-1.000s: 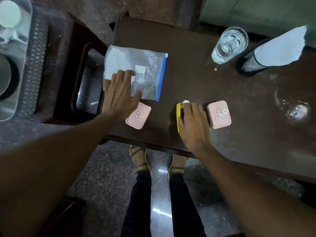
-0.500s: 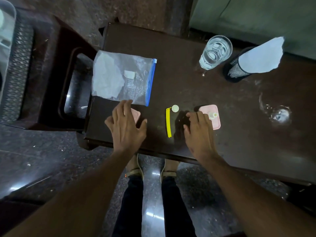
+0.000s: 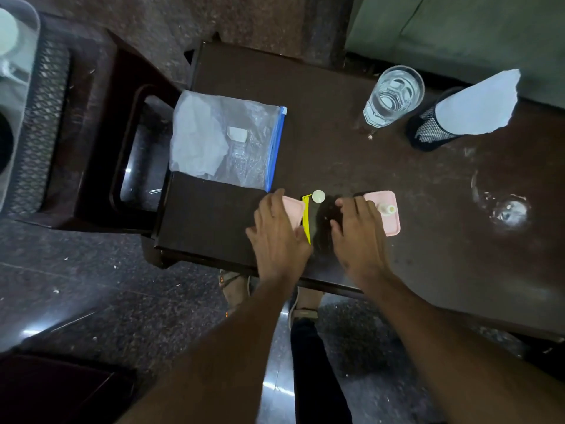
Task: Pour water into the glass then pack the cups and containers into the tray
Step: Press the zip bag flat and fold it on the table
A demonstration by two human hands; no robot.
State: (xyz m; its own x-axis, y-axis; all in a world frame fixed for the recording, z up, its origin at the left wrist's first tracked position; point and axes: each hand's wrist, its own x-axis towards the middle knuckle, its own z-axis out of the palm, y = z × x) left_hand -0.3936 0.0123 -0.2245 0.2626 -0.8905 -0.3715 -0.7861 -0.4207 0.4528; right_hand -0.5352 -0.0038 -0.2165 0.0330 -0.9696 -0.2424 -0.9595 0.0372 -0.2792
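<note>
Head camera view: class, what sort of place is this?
Probably a room in a home: a dark wooden table, a glass of water, a zip bag and a polished stone floor.

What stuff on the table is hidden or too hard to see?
Head view only:
- Left pink container: mostly covered by the left hand.
- Dark object between the hands: too dark to identify; the right hand overlaps it.
- Contents of the zip bag: blurred by crinkled plastic.
- Clear tray: cut off by the left edge.
</note>
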